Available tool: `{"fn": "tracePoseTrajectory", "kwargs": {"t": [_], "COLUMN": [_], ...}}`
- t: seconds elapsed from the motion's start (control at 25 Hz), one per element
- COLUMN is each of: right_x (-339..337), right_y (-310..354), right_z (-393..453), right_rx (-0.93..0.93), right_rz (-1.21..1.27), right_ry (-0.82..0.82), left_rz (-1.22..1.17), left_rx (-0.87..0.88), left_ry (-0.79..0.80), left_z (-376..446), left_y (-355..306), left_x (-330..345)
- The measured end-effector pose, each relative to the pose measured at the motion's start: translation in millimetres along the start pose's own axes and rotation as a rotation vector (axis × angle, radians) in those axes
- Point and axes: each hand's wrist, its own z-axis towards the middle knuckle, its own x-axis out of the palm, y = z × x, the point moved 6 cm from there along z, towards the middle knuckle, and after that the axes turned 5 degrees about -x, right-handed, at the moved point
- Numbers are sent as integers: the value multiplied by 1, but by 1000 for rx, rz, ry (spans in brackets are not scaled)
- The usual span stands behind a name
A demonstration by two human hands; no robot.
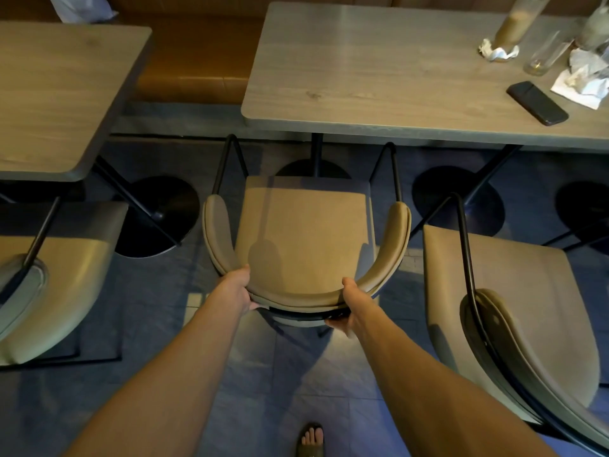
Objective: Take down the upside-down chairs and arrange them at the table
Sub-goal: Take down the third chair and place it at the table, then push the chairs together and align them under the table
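Observation:
A tan padded chair (304,232) with a curved backrest and black metal legs stands upright on the floor, facing the grey wooden table (379,80). Its front edge sits just under the table's near edge. My left hand (235,288) grips the backrest at its left rear. My right hand (346,306) grips the backrest at its right rear, fingers curled under the rim. Both arms reach straight forward.
A second tan chair (514,308) stands close on the right and a third (56,285) on the left, by another table (56,94). A black phone (537,102), glasses (514,24) and crumpled napkins lie on the table's right. A brown bench (197,61) runs behind. My sandalled foot (311,438) is below.

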Motion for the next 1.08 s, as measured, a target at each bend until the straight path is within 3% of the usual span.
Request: {"fn": "tracePoseTrajectory", "kwargs": {"t": [0.32, 0.52, 0.88, 1.08], "right_x": [-2, -48, -285, -427], "right_y": [12, 11, 18, 6], "right_z": [-8, -30, -93, -95], "right_rx": [12, -77, -111, -73], "right_rz": [-21, -30, 268, 334], "right_ry": [30, 5, -112, -174], "left_rz": [-48, 25, 196, 293], "left_rx": [-15, -81, -152, -97], "left_ry": [15, -12, 210, 180], "left_z": [-13, -51, -182, -223], "left_y": [-7, 40, 198, 263], "left_x": [-1, 11, 137, 220]}}
